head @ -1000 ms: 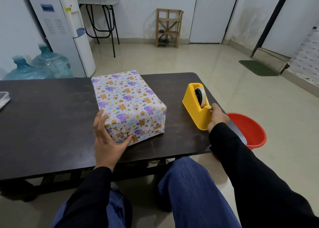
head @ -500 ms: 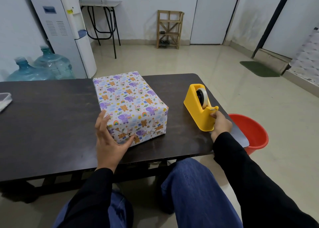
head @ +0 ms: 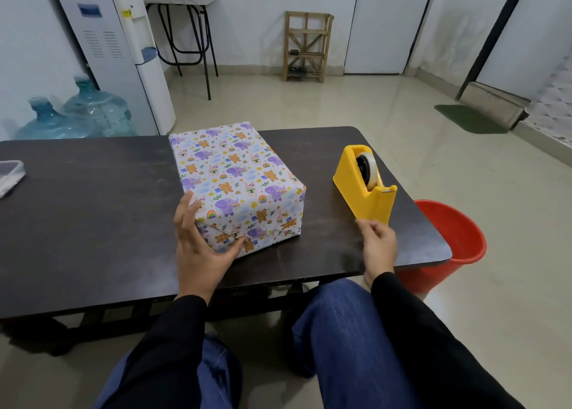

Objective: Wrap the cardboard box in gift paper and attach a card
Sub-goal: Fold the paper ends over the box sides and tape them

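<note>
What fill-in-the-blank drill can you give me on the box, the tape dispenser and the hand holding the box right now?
1. The tape dispenser is ____ in colour.
2. The left hand touches the wrapped box at its near ____ corner.
3. The bucket beside the table is ____.
4. Seen from the wrapped box, the tape dispenser stands to the person's ____.

Missing words: yellow; left; red; right.

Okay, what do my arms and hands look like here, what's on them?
Long black sleeves cover both arms to the wrists: the left sleeve and the right sleeve, plain, with no markings visible. The left hand and right hand are bare, with no gloves.
</note>
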